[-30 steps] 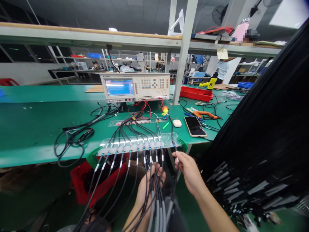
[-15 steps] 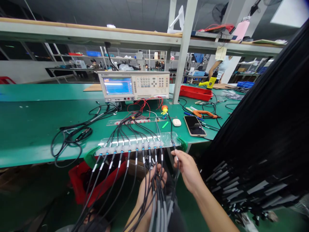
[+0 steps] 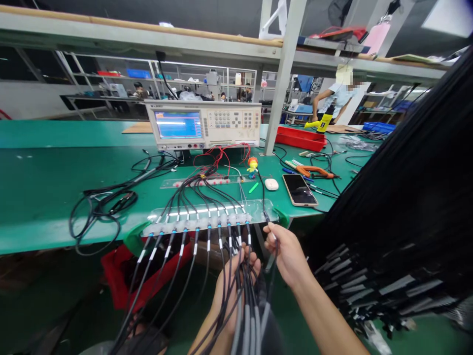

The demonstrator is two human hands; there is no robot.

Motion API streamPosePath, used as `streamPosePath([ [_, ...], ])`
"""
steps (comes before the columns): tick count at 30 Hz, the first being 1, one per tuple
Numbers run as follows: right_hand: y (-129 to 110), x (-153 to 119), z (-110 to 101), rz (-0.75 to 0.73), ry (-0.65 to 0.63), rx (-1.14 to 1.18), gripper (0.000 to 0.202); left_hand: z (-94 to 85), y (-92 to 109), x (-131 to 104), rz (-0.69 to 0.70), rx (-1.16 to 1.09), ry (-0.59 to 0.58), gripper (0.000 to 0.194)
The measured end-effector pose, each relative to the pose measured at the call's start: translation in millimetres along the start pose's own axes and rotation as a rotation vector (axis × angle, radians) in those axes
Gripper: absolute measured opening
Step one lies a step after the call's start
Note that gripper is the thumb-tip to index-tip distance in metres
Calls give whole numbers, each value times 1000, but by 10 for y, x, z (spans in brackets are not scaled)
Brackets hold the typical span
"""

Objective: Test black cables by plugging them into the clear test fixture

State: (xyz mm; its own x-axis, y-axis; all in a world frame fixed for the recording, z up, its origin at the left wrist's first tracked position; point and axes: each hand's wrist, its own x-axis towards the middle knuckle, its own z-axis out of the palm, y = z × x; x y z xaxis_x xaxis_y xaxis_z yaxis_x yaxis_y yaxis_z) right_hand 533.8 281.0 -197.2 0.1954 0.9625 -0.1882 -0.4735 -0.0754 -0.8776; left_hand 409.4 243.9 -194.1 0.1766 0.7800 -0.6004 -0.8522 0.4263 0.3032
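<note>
Several black cables with white labels run from blue-tipped sockets in a clear connector strip (image 3: 210, 223) at the bench's front edge. My left hand (image 3: 236, 271) is closed around a bundle of cables (image 3: 246, 301) below the strip; its fingers are partly hidden by them. With thumb and fingers my right hand (image 3: 286, 251) pinches a single cable (image 3: 272, 236) near its upper end, at the strip's right end. That cable's plug (image 3: 266, 216) meets the end of another black cable lying over the strip.
A tester with a blue screen (image 3: 205, 125) stands behind the strip, joined by red wires. Coiled cables (image 3: 107, 202) lie left; a phone (image 3: 299, 190), an orange clamp (image 3: 314, 171) and a red tray (image 3: 301, 139) lie right. Black cables (image 3: 399, 222) hang at far right.
The view has shifted slightly. Both hands keep their grip on the cables, nearly in the same place. A person in the background at right has come more into view.
</note>
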Motion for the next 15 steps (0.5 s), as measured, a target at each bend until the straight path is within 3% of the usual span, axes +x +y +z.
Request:
streamPosePath([
  [6, -4, 4, -45, 58, -53, -15, 33, 28, -19, -10, 3, 0, 28, 14],
  [15, -58, 59, -59, 95, -15, -82, 43, 1, -20, 24, 29, 35, 25, 9],
])
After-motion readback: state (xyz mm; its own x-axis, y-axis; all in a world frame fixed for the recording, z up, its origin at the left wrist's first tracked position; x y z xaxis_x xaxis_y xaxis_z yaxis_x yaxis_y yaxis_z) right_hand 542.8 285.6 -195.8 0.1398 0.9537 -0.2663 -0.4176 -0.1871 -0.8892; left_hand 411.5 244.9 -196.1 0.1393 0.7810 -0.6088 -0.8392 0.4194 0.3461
